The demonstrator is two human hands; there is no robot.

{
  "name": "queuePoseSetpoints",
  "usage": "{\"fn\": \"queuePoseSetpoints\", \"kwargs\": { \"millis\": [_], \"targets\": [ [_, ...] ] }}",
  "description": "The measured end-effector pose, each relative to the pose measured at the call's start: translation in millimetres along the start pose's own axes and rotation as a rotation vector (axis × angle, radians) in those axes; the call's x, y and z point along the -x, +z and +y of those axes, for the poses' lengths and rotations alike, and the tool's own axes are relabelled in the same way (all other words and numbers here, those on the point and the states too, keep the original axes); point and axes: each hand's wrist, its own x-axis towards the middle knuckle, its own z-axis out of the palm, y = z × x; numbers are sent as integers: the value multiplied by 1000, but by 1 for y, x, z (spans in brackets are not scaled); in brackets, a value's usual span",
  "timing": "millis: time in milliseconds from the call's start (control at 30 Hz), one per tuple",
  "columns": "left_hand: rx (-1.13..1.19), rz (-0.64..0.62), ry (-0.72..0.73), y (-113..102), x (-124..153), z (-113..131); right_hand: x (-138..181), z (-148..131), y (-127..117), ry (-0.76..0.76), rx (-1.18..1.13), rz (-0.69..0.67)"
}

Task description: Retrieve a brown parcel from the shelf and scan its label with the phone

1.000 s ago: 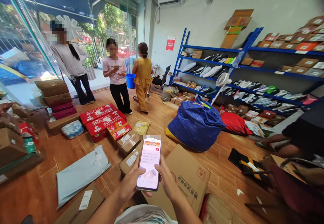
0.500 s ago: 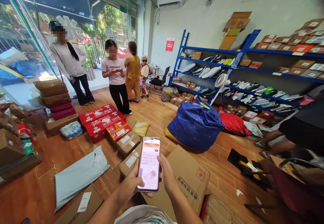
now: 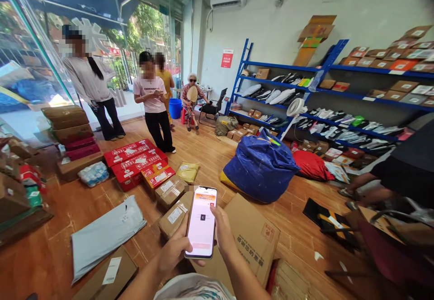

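Note:
A smartphone (image 3: 200,227) with a lit, mostly white screen is held upright between my two hands, low in the middle of the view. My left hand (image 3: 179,244) wraps its lower left side, with the thumb at the bottom of the screen and fingertips showing under the lower edge. On the right edge my right hand (image 3: 224,230) closes round the phone, its thumb near the red button high on the screen. A small dark loading box sits mid-screen. Beneath and beyond the phone lies a large flat cardboard box (image 3: 244,241).
A blue sack (image 3: 259,166) and red cartons (image 3: 137,162) stand on the floor ahead. A grey parcel bag (image 3: 106,236) lies left. Blue shelving (image 3: 285,81) with parcels lines the wall. Several people stand or sit near the glass front; another person (image 3: 396,169) is at right.
The phone screen has switched from a filled form with a keyboard to a loading box. The person in yellow has moved left behind the one in pink, uncovering a blue bin.

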Motion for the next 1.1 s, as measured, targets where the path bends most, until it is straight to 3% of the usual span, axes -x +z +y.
{"fn": "queuePoseSetpoints", "kwargs": {
  "millis": [233, 433, 700, 1100],
  "targets": [
    [-71, -61, -32, 6, 1, 12, -7, 3, 0, 36, 13, -2],
    [-100, 12, -33, 7, 1, 13, -8, 6, 0, 31, 30, -34],
    [12, 56, -12, 7, -2, 20, 6, 9, -21, -75, 141, -340],
    [-69, 70, -28, 16, 1, 26, 9, 7, -23, -68, 162, -355]
  ]
}}
